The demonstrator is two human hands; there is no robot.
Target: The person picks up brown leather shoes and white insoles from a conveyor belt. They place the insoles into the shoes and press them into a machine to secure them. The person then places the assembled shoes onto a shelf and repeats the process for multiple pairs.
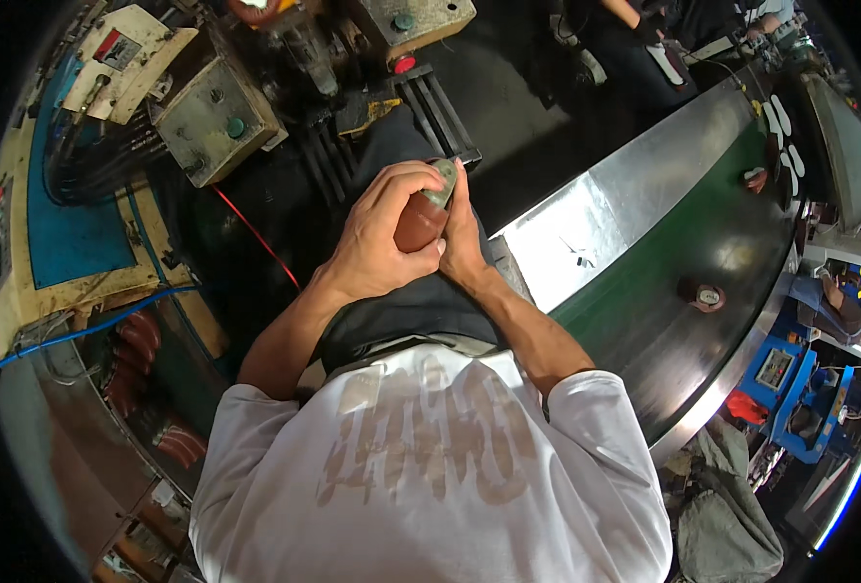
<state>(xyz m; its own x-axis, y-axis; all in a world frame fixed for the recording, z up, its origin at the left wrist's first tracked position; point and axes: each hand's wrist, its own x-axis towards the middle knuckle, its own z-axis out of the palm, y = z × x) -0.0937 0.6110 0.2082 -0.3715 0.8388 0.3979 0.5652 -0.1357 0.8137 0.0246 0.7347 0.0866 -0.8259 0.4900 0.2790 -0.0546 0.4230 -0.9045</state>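
Note:
Both my hands hold a brown shoe upper [418, 225] in front of me, over my lap. At its far end shows a worn grey-green part [440, 182], which looks like a shoe last. My left hand [377, 228] wraps round the left side, with its fingers over the top and its thumb along the near side. My right hand [464, 228] grips the right side, its fingers mostly hidden behind the upper.
On the right runs a green conveyor belt [635, 282] with a metal edge plate [586, 228], bearing a brown shoe piece [707, 296] and white soles [790, 160]. Machine boxes [219, 121] stand ahead left. Brown uppers [178, 442] lie at left. A person [635, 29] works far off.

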